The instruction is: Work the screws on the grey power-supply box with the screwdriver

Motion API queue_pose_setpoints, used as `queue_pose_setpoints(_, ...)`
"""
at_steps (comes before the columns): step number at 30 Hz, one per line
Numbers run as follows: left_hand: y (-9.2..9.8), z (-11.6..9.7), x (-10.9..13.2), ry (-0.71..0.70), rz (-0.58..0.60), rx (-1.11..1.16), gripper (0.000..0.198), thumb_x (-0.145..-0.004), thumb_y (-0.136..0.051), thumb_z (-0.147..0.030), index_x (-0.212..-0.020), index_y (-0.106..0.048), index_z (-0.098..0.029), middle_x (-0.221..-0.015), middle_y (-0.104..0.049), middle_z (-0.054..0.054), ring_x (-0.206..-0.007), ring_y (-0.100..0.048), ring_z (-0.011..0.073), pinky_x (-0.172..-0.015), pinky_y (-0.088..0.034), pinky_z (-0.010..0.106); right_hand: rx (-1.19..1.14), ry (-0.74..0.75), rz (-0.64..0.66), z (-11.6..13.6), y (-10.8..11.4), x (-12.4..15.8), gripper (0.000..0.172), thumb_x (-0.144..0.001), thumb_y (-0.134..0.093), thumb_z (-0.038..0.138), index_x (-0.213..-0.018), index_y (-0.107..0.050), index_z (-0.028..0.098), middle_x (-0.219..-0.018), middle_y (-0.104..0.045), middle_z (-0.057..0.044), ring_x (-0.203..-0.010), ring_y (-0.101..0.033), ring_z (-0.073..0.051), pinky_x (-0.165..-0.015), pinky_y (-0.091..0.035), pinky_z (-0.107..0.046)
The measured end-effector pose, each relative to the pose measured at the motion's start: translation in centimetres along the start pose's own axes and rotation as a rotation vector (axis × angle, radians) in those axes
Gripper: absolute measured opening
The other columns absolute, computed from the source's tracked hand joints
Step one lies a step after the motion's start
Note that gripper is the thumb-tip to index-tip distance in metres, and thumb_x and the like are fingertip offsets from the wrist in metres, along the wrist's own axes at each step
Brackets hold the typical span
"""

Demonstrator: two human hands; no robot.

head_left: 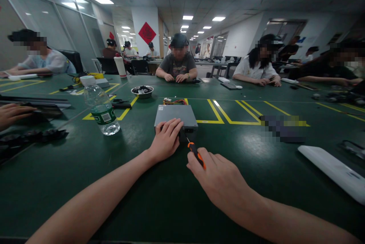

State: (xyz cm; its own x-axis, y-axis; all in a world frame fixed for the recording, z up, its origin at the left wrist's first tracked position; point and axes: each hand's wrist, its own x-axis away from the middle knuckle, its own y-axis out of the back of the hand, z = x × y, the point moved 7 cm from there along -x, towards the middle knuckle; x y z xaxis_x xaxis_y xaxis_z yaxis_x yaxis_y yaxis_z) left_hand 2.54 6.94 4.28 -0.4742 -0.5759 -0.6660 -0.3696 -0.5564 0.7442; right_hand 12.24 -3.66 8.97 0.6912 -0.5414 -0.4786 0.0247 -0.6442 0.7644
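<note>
A grey metal box (175, 115) with coloured wires at its far end lies on the green table (159, 194) in front of me. My left hand (165, 140) rests on the box's near left corner, its fingers laid flat against the top. My right hand (219, 177) is closed round a screwdriver (195, 152) with an orange and black handle. The screwdriver's tip points at the near face of the box.
A water bottle (100, 106) stands to the left of the box, and a metal bowl (142, 91) of small parts sits behind it. A white flat object (333, 171) lies at the right. Black parts (34, 137) and another person's hand (11, 114) are at the left. Several people sit round the table.
</note>
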Motion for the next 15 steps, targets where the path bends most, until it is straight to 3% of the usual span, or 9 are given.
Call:
queue_pose_setpoints(6,-0.3,0.1,0.1,0.014,0.009,-0.008,0.049,-0.083,-0.041,-0.017,-0.131,-0.035,-0.017,-0.135,-0.043,0.009,-0.125,-0.036,0.0227,-0.099,-0.023,0.041,-0.024,0.022,0.046,0.8,-0.7,0.0,0.025,-0.075,-0.052,0.011,-0.099,-0.052,0.018,-0.107,-0.060,-0.016,-0.077,-0.060,-0.020,-0.059,-0.042,-0.028)
queue_pose_setpoints(15,0.0,0.0,0.0,0.008,0.003,-0.007,0.051,-0.082,-0.042,-0.017,-0.132,-0.035,-0.018,-0.134,-0.044,0.010,-0.124,-0.036,0.0236,-0.098,-0.024,0.041,0.026,0.059,0.007,1.0,-0.1,0.3,0.028,-0.077,-0.041,0.007,-0.101,-0.053,0.013,-0.104,-0.063,-0.020,-0.059,-0.059,-0.014,-0.055,-0.039,-0.026)
